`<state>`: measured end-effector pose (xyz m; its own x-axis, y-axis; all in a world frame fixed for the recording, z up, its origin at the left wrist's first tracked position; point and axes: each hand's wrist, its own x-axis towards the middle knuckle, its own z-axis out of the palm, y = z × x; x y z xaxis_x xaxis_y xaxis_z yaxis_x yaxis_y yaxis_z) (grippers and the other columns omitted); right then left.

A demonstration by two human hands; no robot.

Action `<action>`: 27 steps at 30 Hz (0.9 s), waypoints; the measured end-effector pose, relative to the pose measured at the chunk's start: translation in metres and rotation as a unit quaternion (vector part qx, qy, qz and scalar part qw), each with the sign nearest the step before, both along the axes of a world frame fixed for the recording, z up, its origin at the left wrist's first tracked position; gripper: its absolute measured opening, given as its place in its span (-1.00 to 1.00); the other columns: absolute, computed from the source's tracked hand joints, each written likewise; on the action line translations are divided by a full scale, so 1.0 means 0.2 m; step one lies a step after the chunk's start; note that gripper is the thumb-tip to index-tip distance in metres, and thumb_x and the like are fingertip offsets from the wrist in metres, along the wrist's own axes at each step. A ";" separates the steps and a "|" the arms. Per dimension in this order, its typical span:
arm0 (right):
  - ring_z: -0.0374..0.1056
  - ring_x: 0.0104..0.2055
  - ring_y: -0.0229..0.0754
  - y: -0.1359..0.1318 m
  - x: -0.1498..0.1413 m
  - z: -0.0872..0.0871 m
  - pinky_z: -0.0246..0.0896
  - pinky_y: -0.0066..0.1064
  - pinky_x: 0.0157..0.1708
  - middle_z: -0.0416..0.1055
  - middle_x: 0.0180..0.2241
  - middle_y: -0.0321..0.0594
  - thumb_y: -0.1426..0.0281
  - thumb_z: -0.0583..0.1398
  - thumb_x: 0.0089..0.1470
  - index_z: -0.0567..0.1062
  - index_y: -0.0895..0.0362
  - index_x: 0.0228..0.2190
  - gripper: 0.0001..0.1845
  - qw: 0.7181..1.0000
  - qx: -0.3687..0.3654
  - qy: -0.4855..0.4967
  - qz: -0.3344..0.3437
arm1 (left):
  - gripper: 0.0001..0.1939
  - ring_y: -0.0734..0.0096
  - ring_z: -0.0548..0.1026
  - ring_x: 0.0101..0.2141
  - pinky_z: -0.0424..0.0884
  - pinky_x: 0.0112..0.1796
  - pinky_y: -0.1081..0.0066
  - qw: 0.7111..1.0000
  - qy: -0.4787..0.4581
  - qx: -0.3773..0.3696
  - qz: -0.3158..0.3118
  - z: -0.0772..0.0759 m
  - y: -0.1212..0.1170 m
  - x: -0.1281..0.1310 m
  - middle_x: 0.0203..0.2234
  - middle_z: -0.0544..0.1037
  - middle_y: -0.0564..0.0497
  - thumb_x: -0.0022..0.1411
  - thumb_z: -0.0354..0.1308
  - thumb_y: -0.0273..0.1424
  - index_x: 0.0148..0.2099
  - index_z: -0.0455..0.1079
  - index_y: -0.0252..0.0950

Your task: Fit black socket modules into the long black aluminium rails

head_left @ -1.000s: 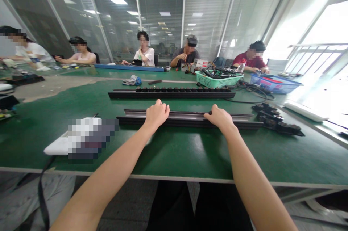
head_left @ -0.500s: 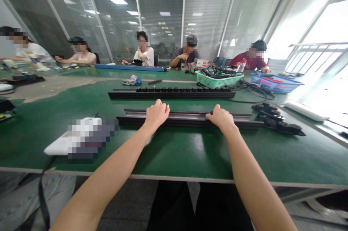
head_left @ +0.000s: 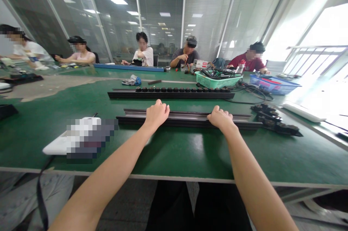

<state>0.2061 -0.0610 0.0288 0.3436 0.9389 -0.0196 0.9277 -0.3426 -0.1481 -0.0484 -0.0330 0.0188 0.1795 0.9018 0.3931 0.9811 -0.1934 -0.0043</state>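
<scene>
Right hand (head_left: pixel 222 118) farther along rail edge (head_left: pixel 190 113)

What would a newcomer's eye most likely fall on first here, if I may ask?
Probably the left hand and right hand on the near black rail, at the centre of the view. Just beyond lies a second black rail, with a row of dark pieces along its top. Farther back, toward the right, a light green basket holds dark cables.
</scene>
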 end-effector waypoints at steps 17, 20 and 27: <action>0.45 0.00 0.10 0.02 0.18 -0.14 0.22 -0.25 -0.09 0.51 -0.07 0.11 0.23 0.05 0.31 0.35 0.20 -0.05 -0.68 0.989 0.094 -0.020 0.112 | -0.49 0.14 0.59 -0.21 0.47 -0.22 0.25 1.000 -0.003 -0.007 0.003 0.00 0.00 0.00 -0.08 0.45 -0.16 0.50 -0.23 -0.21 -0.10 0.53 -0.31; 0.46 -0.06 0.03 0.01 0.20 -0.15 0.21 -0.31 -0.14 0.54 -0.13 0.02 0.21 0.11 0.26 0.37 0.14 -0.12 -0.73 0.985 0.128 0.017 0.118 | -0.49 0.14 0.58 -0.21 0.47 -0.21 0.24 1.000 -0.004 -0.009 0.001 0.00 0.00 0.00 -0.08 0.45 -0.16 0.50 -0.24 -0.22 -0.10 0.53 -0.31; 0.46 -0.15 -0.01 -0.01 0.23 -0.15 0.18 -0.36 -0.23 0.54 -0.23 -0.08 0.17 0.19 0.18 0.38 0.09 -0.17 -0.72 0.981 0.160 0.070 0.087 | -0.49 0.18 0.58 -0.23 0.46 -0.23 0.28 1.000 -0.001 -0.008 0.005 0.01 0.00 0.00 -0.09 0.46 -0.15 0.50 -0.23 -0.21 -0.12 0.53 -0.31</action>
